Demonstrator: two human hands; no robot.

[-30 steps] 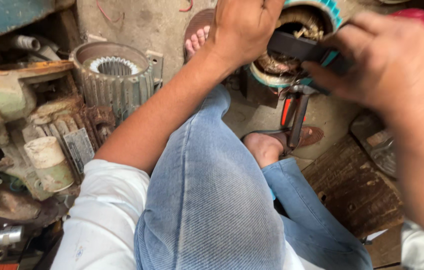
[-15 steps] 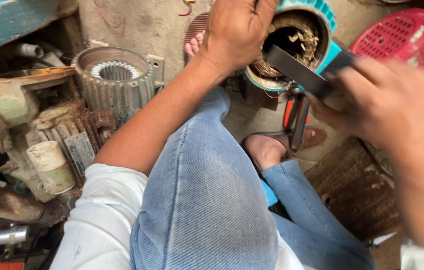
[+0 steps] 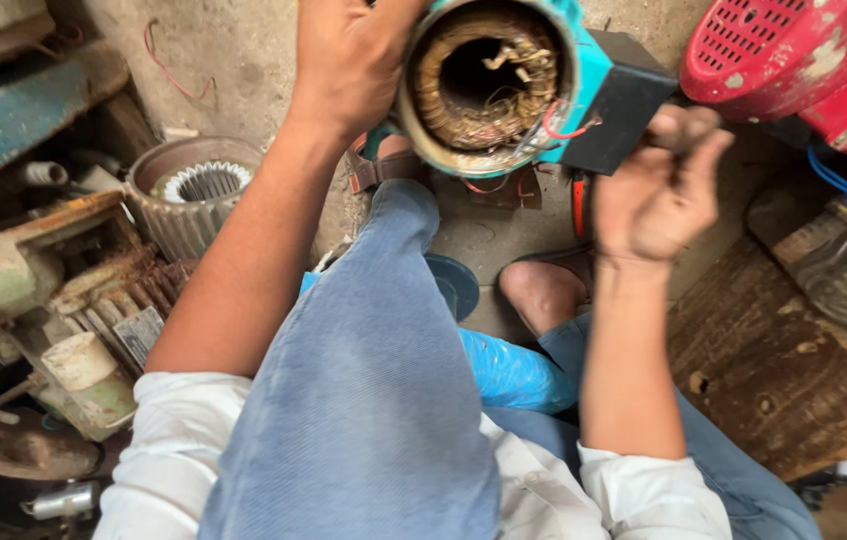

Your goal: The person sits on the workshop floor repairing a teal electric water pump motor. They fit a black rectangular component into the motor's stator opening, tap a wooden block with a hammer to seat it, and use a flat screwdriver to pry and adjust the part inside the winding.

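The motor (image 3: 503, 85), top centre of the frame, is resting tilted, windings exposed; the left hand (image 3: 348, 70) is gripping its rim, the right hand (image 3: 658, 190) is curling loosely beside its black box (image 3: 613, 100), seemingly empty.

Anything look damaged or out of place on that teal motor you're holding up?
Yes. Inside the teal motor housing held by the left hand, the copper windings look dark and frayed, with loose red wires hanging off the rim. The right hand is by its black terminal box.
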